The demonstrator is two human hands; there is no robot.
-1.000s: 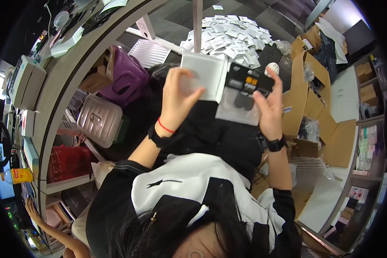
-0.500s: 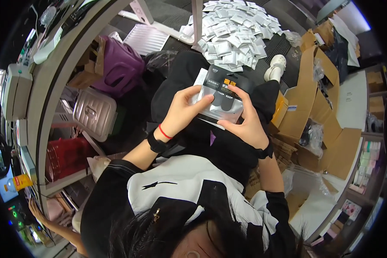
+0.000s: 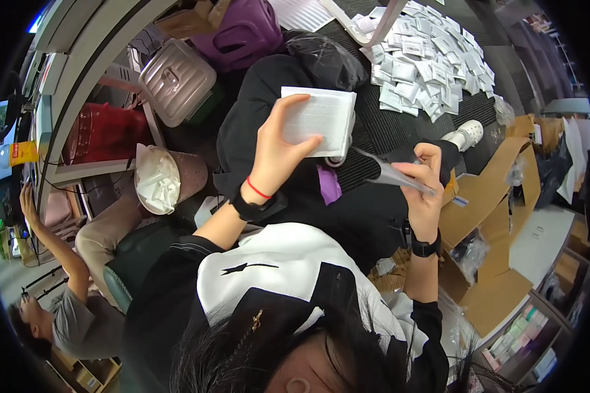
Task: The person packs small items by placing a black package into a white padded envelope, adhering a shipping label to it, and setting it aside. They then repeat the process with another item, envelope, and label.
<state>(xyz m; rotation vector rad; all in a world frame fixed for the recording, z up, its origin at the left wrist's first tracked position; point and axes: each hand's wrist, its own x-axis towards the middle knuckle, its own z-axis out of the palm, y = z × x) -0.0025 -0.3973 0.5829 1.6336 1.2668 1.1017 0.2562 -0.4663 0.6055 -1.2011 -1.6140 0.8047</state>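
Apart: left hand with packet; right hand with pouch

The packet is white, and the plastic pouch looks clear grey to me. Red is the wrist cord; the shirt is white and black. The floor is dark, finely striped; the tub, purple.
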